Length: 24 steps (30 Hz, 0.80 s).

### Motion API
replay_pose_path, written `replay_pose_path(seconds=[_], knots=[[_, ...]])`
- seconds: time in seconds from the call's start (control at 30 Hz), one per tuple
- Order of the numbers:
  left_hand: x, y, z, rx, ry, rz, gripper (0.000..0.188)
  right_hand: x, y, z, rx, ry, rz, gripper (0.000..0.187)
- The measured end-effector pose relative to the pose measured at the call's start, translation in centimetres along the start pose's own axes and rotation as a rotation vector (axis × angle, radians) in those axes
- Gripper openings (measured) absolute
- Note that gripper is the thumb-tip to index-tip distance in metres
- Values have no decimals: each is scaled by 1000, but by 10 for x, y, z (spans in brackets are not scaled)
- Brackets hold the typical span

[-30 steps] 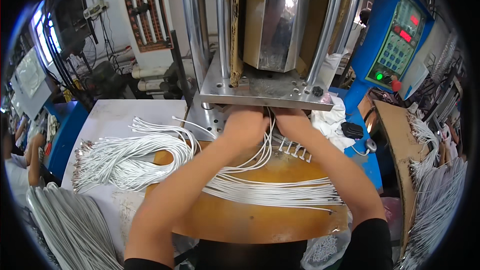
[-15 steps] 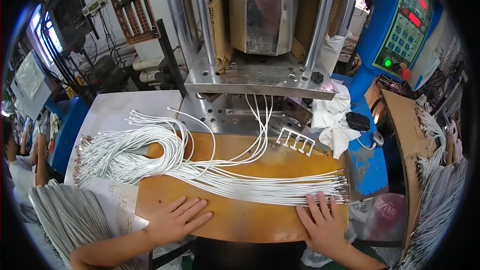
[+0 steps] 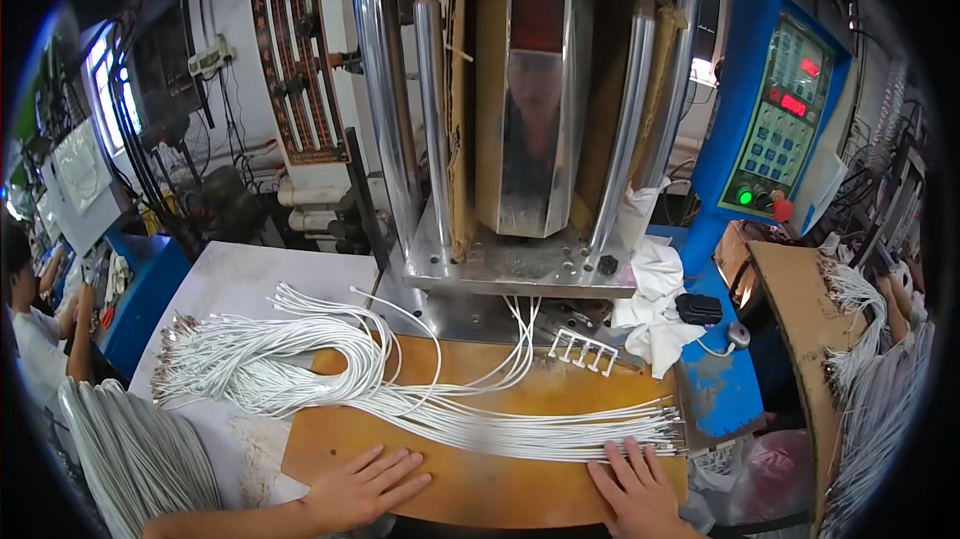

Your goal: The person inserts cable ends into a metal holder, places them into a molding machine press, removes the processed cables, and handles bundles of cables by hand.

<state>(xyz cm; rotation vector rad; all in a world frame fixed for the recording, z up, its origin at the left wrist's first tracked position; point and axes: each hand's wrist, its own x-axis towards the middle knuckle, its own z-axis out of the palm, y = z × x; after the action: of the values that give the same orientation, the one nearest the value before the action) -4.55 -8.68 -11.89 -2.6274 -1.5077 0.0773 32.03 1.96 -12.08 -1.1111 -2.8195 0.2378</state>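
My left hand (image 3: 365,489) lies flat on the orange-brown board (image 3: 460,489), fingers spread and holding nothing. My right hand (image 3: 640,494) rests on the board's right part, fingers stretched out, its fingertips at the lower edge of the cable ends. A bundle of white cables (image 3: 540,439) runs across the board to metal-tipped ends at the right. At the left the bundle loops back into a thick coil (image 3: 250,364). Several cables branch off and run up under the press plate (image 3: 520,274). A white comb-shaped plastic piece (image 3: 583,351) lies beyond the cable ends.
A press with shiny metal columns (image 3: 385,89) stands ahead. On the right are a blue control box (image 3: 770,119), white cloth (image 3: 650,309) and a cardboard sheet (image 3: 795,339) beside hanging cables. Grey-white cables (image 3: 140,449) hang at the left. Another person (image 3: 40,339) sits far left.
The head view has tilted upward, so the press, cables and board appear lower in the picture. Both hands stay resting in nearly the same places on the board.
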Motion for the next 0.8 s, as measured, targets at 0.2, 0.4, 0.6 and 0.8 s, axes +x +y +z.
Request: replay_pose_path(seconds=[0.2,0.4,0.6,0.8], knots=[[-3,-4,4,44,6,19,57,-2,-2,0,22,51,1,71],[39,11,-23,-290,102,36,53,46,24,-18,316,104,-157,76],[127,29,-18,-250,241,119,45,189,61,9,222,497,87,34],[151,45,-11,-271,69,-287,41,111,60,-63,144,488,166,16]])
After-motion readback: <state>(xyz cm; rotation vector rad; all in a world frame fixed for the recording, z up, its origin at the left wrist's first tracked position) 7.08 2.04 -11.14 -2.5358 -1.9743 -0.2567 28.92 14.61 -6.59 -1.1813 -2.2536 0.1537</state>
